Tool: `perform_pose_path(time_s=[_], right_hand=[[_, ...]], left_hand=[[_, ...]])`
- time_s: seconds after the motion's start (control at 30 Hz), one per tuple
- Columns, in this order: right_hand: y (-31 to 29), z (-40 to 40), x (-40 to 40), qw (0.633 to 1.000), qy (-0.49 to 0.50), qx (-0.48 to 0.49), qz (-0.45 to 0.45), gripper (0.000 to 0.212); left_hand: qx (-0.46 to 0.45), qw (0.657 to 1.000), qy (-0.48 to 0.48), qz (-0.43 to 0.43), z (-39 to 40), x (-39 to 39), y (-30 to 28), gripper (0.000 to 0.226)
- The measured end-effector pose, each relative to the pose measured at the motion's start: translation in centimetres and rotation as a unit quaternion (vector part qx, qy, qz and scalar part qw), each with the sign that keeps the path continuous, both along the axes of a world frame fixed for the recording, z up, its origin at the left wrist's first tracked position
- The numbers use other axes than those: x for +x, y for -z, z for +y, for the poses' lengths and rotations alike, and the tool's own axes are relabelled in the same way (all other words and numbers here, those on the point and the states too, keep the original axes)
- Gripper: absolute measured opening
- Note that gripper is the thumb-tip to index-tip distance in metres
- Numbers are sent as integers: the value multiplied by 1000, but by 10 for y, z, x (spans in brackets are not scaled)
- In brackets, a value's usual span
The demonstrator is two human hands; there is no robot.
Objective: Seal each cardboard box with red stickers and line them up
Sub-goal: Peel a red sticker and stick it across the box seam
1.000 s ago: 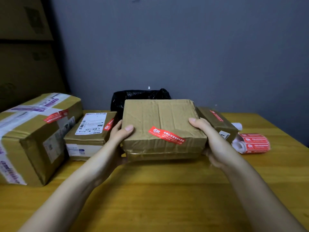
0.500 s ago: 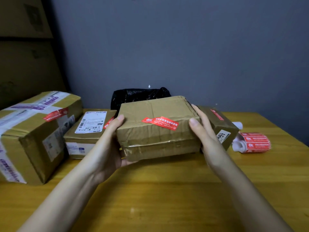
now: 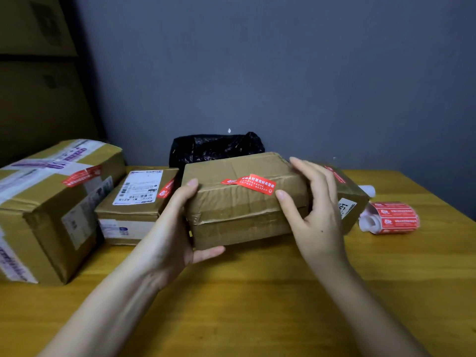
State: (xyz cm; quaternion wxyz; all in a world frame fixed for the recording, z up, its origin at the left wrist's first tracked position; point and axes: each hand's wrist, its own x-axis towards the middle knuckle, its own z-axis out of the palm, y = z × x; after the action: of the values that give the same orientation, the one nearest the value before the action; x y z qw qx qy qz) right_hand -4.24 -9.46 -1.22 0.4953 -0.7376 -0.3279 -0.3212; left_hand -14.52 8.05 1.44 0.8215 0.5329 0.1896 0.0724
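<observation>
left hand (image 3: 171,228): grips the near-left corner of the flat cardboard box (image 3: 242,199), thumb on its top edge, fingers curled underneath; it appears to carry the weight.
right hand (image 3: 313,210): spread wide on the box's right end, fingers straight, thumb tip on the front face just below the red sticker (image 3: 253,183); steadying, not clutching.
box in hand: held tilted, near edge off the wooden table (image 3: 257,292), centre of the scene; whether the far edge touches anything i cannot tell.
sticker: across the top near the front edge; its left part looks wrinkled, so press it flat with the thumb before setting down.
step, as i judge it: placing this sealed box into the row.
how to do it well: lower it level, slide it square beside the labelled box (image 3: 136,202) on the left, front faces flush.
neighbours: big taped box (image 3: 51,202) far left; a narrow box (image 3: 350,199) just behind the right hand.
watch: avoid nudging the narrow box.
sticker roll (image 3: 391,220): right, apart, ready for further seals.
black bag (image 3: 213,148): far, against the wall.
</observation>
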Motion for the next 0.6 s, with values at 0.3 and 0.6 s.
perform_pose_path(time_s=[0.3, 0.6], right_hand=[[-6, -5, 6, 989, 27, -85, -119, 36], [-12, -4, 6, 984, 43, -91, -147, 27]], left_hand=[[-17, 980, -199, -19, 5, 12, -18, 37], [48, 995, -62, -70, -12, -10, -14, 20]])
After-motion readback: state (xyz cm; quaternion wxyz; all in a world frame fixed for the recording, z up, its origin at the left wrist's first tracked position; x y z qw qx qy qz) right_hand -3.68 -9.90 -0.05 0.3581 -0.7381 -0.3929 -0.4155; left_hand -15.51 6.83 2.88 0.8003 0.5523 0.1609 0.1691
